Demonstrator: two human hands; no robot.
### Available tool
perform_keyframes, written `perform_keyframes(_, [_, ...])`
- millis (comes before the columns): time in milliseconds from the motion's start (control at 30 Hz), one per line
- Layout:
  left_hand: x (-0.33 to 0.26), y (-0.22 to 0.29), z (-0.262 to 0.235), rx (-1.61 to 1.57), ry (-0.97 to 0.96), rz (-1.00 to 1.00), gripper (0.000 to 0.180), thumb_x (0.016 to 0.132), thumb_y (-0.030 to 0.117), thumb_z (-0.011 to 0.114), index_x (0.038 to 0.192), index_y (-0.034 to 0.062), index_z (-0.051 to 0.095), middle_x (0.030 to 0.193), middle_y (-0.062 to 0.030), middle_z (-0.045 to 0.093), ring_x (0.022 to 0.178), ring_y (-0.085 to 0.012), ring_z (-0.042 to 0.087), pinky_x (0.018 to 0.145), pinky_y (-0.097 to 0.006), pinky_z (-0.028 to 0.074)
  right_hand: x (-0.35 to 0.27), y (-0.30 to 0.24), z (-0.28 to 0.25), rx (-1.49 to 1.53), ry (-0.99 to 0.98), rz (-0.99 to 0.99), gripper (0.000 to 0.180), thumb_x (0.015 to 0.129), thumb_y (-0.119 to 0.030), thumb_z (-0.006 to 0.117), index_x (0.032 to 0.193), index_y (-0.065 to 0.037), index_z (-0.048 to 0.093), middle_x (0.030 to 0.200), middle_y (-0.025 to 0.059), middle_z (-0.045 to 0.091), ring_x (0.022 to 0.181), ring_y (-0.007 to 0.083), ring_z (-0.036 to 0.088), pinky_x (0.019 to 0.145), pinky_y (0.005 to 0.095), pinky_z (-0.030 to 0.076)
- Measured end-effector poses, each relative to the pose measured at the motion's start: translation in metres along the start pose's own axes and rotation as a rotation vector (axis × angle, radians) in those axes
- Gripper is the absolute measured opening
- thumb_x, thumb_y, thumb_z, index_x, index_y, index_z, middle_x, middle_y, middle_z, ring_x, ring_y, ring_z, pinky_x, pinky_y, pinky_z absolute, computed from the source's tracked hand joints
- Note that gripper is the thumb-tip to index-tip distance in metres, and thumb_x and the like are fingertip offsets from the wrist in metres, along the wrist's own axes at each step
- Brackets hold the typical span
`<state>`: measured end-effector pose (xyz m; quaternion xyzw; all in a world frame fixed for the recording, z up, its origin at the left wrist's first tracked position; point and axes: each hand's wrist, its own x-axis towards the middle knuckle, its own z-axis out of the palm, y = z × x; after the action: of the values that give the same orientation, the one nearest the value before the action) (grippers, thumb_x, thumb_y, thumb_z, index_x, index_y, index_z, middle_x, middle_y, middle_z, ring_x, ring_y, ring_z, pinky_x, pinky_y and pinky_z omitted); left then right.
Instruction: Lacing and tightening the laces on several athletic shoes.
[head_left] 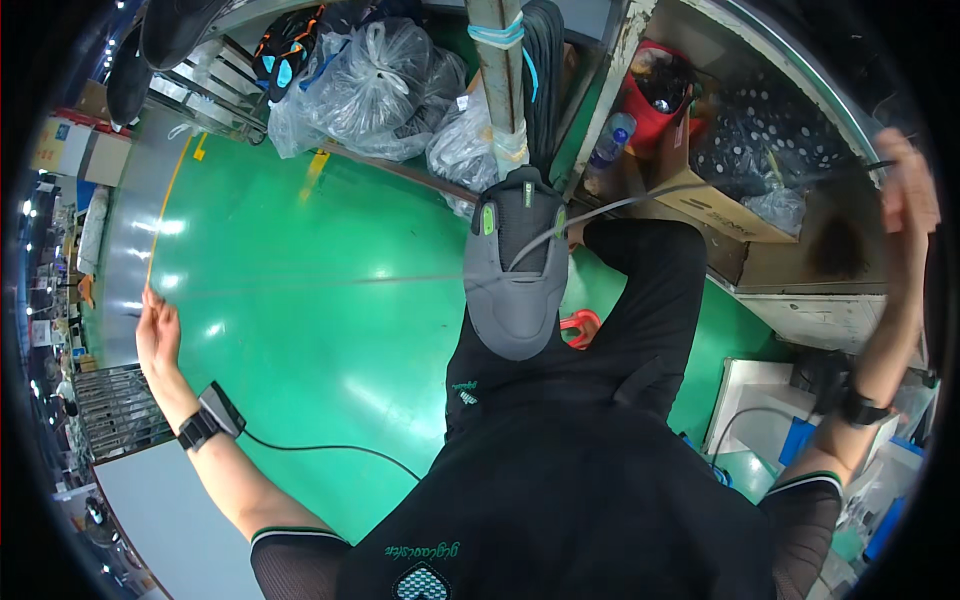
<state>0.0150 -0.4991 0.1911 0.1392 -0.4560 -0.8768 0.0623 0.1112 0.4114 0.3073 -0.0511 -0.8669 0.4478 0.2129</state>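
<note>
Grey shoe upper (pixel 515 270) sits on a post while both arms fling wide: left hand (pixel 158 335) open-fingered and empty, right hand (pixel 908 190) blurred, its grip impossible to tell.

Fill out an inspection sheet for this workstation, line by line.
Surface: glossy green floor with yellow line markings; no worktable under the hands.
Job's things: grey shoe upper mounted on an upright post, a thin strand running from it toward the right hand.
Clutter: clear plastic bags, cardboard box, red container, plastic bottle.
Grippers: left hand spread out to the side, open, holding nothing visible; right hand raised, grip unclear.
Cables: black cable from the left wrist device.
Surroundings: shelving and stacked goods along the edges.
</note>
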Motion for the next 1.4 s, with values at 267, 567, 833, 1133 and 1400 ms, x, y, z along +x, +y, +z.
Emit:
perform_keyframes(267, [0.007, -0.196, -0.079, 1.266, 0.527, 0.218, 0.016, 0.094, 0.018, 0.051, 0.098, 0.0049, 0.059, 0.072, -0.0053, 0.061, 0.058, -0.0165, 0.058, 0.049, -0.028, 0.047, -0.103, 0.149, 0.335, 0.701, -0.227, 0.467, 0.016, 0.096, -0.012, 0.051, 0.095, 0.002, 0.059, 0.083, 0.0101, 0.063, 0.067, 0.0154, 0.066, 0.055, 0.026, 0.054])
perform_keyframes(567, [-0.112, -0.403, 0.224, 1.101, -0.363, 0.18, 0.007, 0.089, 0.009, 0.062, 0.092, 0.0023, 0.06, 0.081, -0.0092, 0.065, 0.074, -0.0196, 0.063, 0.074, -0.031, 0.048, -0.164, 0.122, 0.343, 0.634, -0.439, 0.704, 0.008, 0.091, -0.006, 0.059, 0.086, 0.001, 0.058, 0.069, 0.0056, 0.062, 0.054, 0.0099, 0.058, 0.048, 0.0229, 0.046])
perform_keyframes(833, [-0.125, -0.401, 0.252, 1.235, -0.427, 0.333, 0.005, 0.082, 0.009, 0.065, 0.08, 0.0052, 0.063, 0.078, -0.004, 0.06, 0.069, -0.0208, 0.056, 0.069, -0.034, 0.044, -0.144, 0.107, 0.345, -0.284, -0.359, -0.261, 0.005, 0.079, -0.006, 0.06, 0.077, -0.003, 0.057, 0.068, 0.0104, 0.061, 0.059, 0.0239, 0.062, 0.053, 0.034, 0.048])
perform_keyframes(1133, [-0.125, -0.394, 0.262, 1.592, -0.431, 0.762, 0.006, 0.075, 0.013, 0.069, 0.072, 0.0112, 0.064, 0.074, -0.0002, 0.061, 0.086, -0.022, 0.056, 0.086, -0.041, 0.034, -0.107, 0.118, 0.321, -0.395, -0.724, -0.615, 0.014, 0.078, -0.017, 0.062, 0.083, -0.007, 0.053, 0.075, 0.0058, 0.057, 0.068, 0.0243, 0.063, 0.054, 0.0346, 0.049])
perform_keyframes(1400, [-0.117, -0.405, 0.285, 1.715, -0.594, 0.803, 0.007, 0.074, 0.011, 0.064, 0.081, 0.0096, 0.064, 0.085, -0.0064, 0.06, 0.093, -0.026, 0.054, 0.085, -0.044, 0.036, -0.084, 0.116, 0.312, -0.335, -0.624, -0.686, 0.028, 0.067, -0.022, 0.07, 0.087, -0.011, 0.055, 0.08, 0.0046, 0.058, 0.076, 0.0228, 0.063, 0.057, 0.0343, 0.051])
